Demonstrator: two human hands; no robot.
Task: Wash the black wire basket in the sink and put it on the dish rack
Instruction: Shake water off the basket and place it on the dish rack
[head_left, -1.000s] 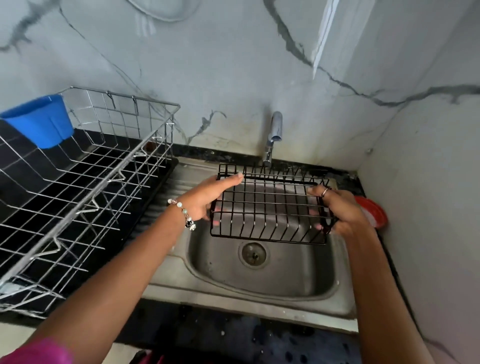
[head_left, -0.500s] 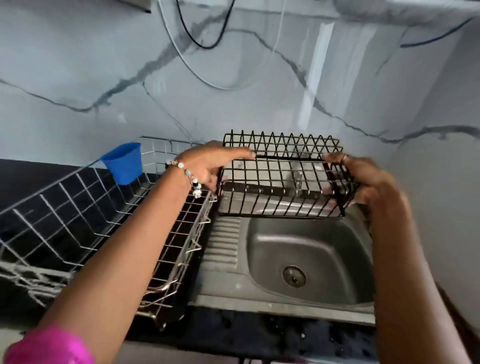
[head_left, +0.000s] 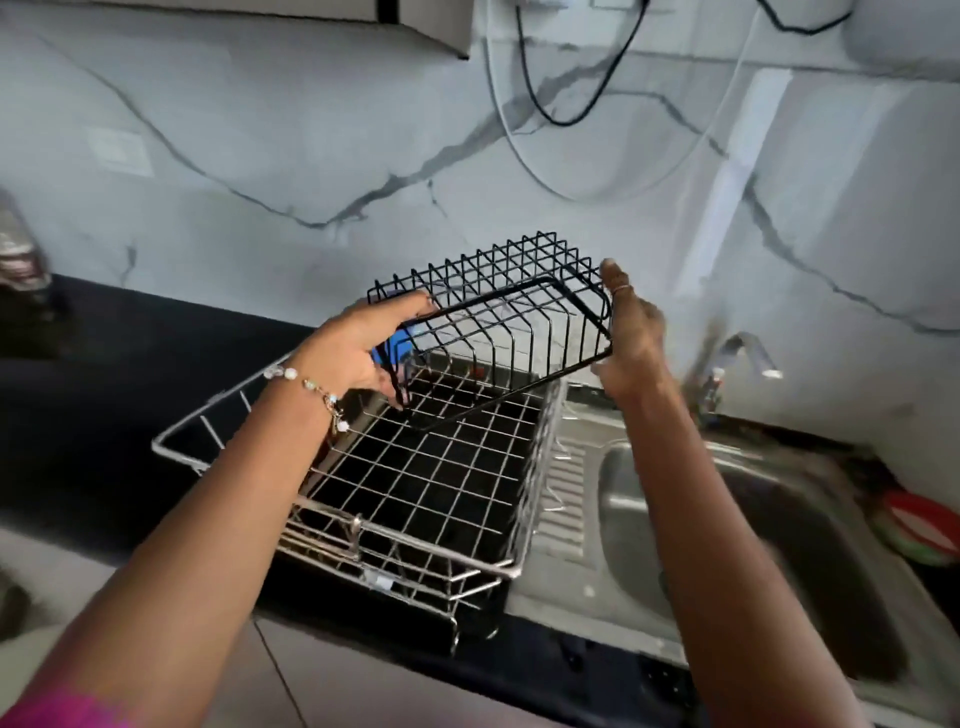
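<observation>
No brand or writing can be read anywhere; from the head view, the black wire basket is held tilted in the air above the far end of the steel dish rack, the left hand gripping its left rim with curled fingers and the right hand clasping its right side. The rack sits on a black countertop beside the stainless sink, with a tap, a marble-patterned wall and hanging cables behind
</observation>
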